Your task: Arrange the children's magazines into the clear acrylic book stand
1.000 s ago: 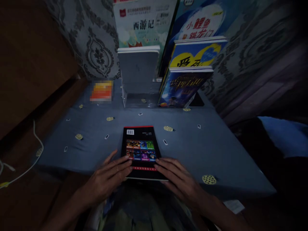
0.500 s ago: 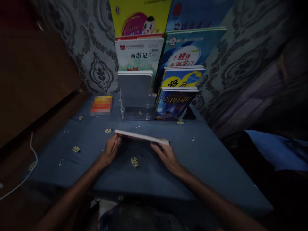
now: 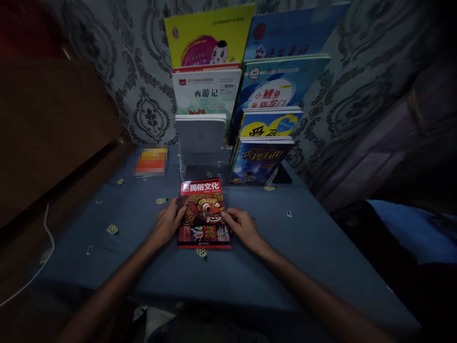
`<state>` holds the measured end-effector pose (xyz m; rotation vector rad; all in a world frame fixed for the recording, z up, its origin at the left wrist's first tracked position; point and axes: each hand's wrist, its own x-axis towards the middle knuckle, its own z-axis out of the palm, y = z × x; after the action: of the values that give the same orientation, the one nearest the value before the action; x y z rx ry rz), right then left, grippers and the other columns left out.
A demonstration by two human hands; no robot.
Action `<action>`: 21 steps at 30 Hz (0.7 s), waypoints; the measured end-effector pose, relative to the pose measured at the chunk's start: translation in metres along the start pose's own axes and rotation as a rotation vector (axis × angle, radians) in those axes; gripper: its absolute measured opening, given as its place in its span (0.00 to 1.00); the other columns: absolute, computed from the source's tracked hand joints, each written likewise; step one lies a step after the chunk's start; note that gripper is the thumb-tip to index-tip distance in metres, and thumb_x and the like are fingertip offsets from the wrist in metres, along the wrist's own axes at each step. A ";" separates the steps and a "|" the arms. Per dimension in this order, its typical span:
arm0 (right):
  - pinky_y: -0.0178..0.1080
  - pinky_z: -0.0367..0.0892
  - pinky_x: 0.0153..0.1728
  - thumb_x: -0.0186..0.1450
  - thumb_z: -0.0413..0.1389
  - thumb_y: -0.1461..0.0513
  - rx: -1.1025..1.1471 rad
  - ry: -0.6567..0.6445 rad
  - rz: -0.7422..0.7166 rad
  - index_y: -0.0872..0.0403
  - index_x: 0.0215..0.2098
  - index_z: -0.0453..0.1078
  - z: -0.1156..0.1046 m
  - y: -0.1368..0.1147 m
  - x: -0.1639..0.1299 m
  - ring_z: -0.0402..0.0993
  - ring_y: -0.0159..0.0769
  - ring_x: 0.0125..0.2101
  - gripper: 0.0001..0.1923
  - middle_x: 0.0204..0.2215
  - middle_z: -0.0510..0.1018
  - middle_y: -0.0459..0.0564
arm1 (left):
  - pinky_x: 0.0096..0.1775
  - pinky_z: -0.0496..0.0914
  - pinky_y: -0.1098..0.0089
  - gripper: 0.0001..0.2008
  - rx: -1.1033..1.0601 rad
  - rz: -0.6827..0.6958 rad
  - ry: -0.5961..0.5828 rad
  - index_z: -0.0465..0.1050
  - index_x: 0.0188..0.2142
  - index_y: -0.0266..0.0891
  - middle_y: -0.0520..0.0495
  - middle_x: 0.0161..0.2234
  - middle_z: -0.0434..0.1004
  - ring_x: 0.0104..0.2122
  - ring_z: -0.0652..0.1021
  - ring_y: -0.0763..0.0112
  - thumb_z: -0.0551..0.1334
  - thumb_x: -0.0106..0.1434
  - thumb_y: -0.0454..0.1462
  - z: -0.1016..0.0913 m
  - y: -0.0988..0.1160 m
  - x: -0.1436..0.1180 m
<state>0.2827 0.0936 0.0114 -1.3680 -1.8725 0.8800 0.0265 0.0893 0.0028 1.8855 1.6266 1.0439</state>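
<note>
A book with a red and black cover and a mask picture [image 3: 203,213] is face up above the blue tablecloth [image 3: 307,238], its near edge tilted up toward me. My left hand [image 3: 167,223] grips its left edge and my right hand [image 3: 241,226] grips its right edge. Just beyond it stands a clear tiered book stand [image 3: 200,164] whose lowest left slot is bare. A grey book [image 3: 201,133] stands in the tier behind that slot.
The stand holds several more books: a dark blue one [image 3: 260,159], a yellow-and-blue one [image 3: 271,124], a white one [image 3: 207,90], a yellow one [image 3: 209,35]. A small orange packet [image 3: 150,161] lies left of the stand. Wooden furniture [image 3: 53,124] borders the left; patterned wallpaper stands behind.
The book lay back cover up at the table's near edge. Both hands lifted it, turned it over, and carried it forward toward the stand; its front cover now faces up.
</note>
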 end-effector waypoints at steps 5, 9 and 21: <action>0.36 0.58 0.27 0.66 0.55 0.54 -0.345 0.014 0.074 0.51 0.29 0.72 -0.001 0.008 -0.004 0.74 0.37 0.25 0.12 0.24 0.78 0.46 | 0.50 0.71 0.53 0.16 0.577 0.230 -0.015 0.66 0.54 0.34 0.37 0.46 0.75 0.48 0.75 0.52 0.55 0.70 0.40 -0.003 -0.003 -0.001; 0.37 0.64 0.30 0.70 0.51 0.56 -0.451 0.061 -0.070 0.51 0.35 0.74 0.004 -0.003 -0.004 0.77 0.40 0.29 0.12 0.29 0.82 0.49 | 0.53 0.70 0.53 0.16 0.579 0.303 -0.084 0.66 0.55 0.35 0.37 0.51 0.74 0.52 0.73 0.54 0.53 0.70 0.36 -0.001 -0.002 0.014; 0.53 0.52 0.68 0.69 0.46 0.68 -0.476 -0.288 -0.534 0.66 0.66 0.57 0.076 -0.038 0.049 0.57 0.47 0.67 0.28 0.65 0.64 0.67 | 0.59 0.65 0.50 0.37 0.282 0.348 -0.053 0.42 0.70 0.35 0.32 0.61 0.70 0.61 0.70 0.57 0.52 0.63 0.28 0.015 -0.042 0.028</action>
<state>0.1890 0.1217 0.0048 -0.9269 -2.6215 0.3807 0.0122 0.1272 -0.0302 2.4273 1.5137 0.9196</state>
